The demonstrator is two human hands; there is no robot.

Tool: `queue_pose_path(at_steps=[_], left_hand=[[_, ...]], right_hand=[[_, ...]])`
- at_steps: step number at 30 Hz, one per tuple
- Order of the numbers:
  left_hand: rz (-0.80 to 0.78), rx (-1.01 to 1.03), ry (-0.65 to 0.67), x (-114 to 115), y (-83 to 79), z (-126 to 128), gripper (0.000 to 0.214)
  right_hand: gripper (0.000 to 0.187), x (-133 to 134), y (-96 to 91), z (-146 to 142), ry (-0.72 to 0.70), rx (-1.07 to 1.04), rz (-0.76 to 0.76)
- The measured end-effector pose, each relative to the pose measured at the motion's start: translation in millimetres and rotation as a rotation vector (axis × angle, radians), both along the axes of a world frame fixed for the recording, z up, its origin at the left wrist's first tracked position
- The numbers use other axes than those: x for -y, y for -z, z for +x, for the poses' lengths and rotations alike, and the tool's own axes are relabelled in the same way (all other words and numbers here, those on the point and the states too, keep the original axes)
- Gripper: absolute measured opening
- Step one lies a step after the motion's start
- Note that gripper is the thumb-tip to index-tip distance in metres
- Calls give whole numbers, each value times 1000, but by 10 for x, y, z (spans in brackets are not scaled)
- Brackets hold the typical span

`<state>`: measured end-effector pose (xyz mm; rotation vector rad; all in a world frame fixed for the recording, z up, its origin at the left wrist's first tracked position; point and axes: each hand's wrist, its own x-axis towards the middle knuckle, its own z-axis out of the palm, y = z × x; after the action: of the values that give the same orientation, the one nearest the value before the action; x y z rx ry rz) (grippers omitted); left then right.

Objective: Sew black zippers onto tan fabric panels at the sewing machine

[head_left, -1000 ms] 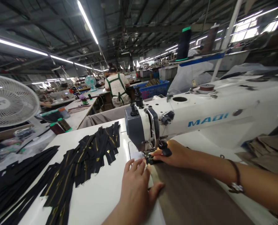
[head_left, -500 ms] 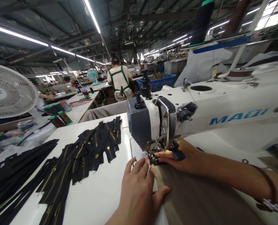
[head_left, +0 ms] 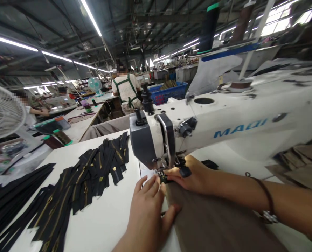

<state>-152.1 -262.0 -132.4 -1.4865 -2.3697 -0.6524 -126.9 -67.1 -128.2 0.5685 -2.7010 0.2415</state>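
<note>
Brown fabric [head_left: 210,217] lies under the sewing machine head [head_left: 145,140] and runs toward me. My left hand [head_left: 146,206] rests flat on the fabric's left edge, fingers spread, their tips just left of the presser foot [head_left: 162,176]. From the right, my right hand [head_left: 195,175] reaches behind the needle area, its fingers stretched along the fabric beside the foot. Part of this hand is hidden by a dark knob on the machine. What lies right under the foot is too small to make out.
Black zippers [head_left: 84,175] with brass teeth lie in an overlapping pile on the white table [head_left: 103,217]. A white fan [head_left: 3,112] stands at left. Folded brown cloth [head_left: 300,168] lies at right. Farther back are a blue basket [head_left: 168,93] and a person in green straps [head_left: 126,91].
The view has swung slightly right, so machine, zippers and hands appear farther left. More folded cloth shows at right. Both hands keep their places by the presser foot.
</note>
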Motion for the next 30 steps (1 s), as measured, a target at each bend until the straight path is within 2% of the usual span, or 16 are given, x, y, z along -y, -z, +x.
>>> queue_pose_path(at_steps=[6, 12, 17, 24, 30], left_hand=[[4, -44, 20, 11, -28, -26, 24], [-27, -46, 22, 4, -82, -15, 21], [-64, -17, 8, -7, -111, 1, 24], [-94, 23, -34, -22, -110, 10, 23], [-106, 16, -15, -31, -126, -21, 22]], right_hand=[[14, 22, -76, -6, 65, 39, 69], [17, 24, -88, 11, 60, 33, 66], [13, -7, -37, -3, 29, -14, 31], [20, -68, 78, -57, 3, -53, -2], [22, -95, 105, -71, 6, -67, 2]])
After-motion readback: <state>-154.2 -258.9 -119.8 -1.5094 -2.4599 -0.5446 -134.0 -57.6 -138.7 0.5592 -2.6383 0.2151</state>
